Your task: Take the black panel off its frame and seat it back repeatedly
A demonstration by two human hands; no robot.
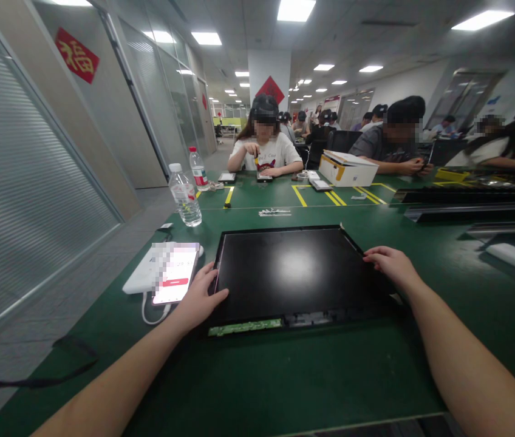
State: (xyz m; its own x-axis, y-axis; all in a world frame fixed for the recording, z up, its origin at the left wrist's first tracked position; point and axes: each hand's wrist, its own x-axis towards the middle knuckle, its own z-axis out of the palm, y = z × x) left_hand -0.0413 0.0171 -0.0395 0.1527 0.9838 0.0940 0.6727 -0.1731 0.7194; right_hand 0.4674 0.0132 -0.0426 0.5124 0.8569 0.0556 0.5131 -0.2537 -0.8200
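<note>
A flat black LCD screen panel (pixel 262 273) lies face up on the green table before me, with a bright reflection on its surface. Along its near edge a strip of green circuit board (pixel 245 327) is exposed. My left hand (pixel 201 295) grips the panel's left edge, thumb over the top and fingers along the side. On the opposite side, my right hand (pixel 389 264) pinches the right edge near the far corner; its fingertips are partly hidden. A small pale tab sticks up at the far right corner.
A lit phone (pixel 178 273) lies on a white device (pixel 141 270) at left, with a cable. Two water bottles (pixel 185 197) stand behind it. Long black strips (pixel 467 211) lie at right. Across the green table (pixel 257 382) a co-worker (pixel 280 149) works near a white box (pixel 346 170).
</note>
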